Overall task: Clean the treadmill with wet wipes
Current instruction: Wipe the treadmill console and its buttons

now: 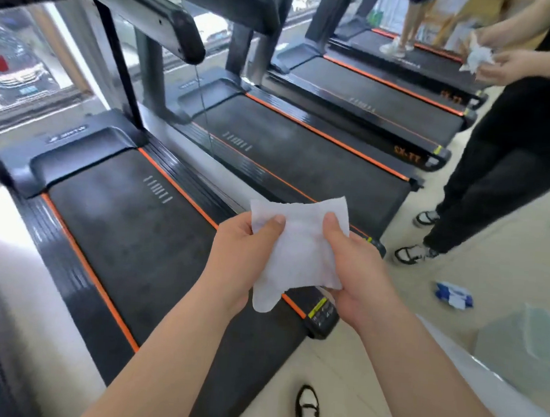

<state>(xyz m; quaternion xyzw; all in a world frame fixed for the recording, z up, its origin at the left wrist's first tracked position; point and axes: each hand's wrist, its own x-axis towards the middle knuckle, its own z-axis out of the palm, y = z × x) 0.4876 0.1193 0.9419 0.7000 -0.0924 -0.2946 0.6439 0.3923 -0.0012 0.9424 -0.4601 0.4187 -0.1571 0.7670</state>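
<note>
A white wet wipe (298,251) is spread out between both my hands, above the rear end of the nearest treadmill (130,238). My left hand (241,258) pinches its left edge with the thumb on top. My right hand (357,268) pinches the right edge the same way. The treadmill has a black belt with orange side stripes, and its console (156,23) stands at the top left.
Two more treadmills (303,152) lie in a row to the right. A person in black (512,142) stands at the right holding a crumpled wipe (477,58). A blue wipe pack (453,295) lies on the beige floor by a clear plastic bag (526,346). My shoe (308,410) shows below.
</note>
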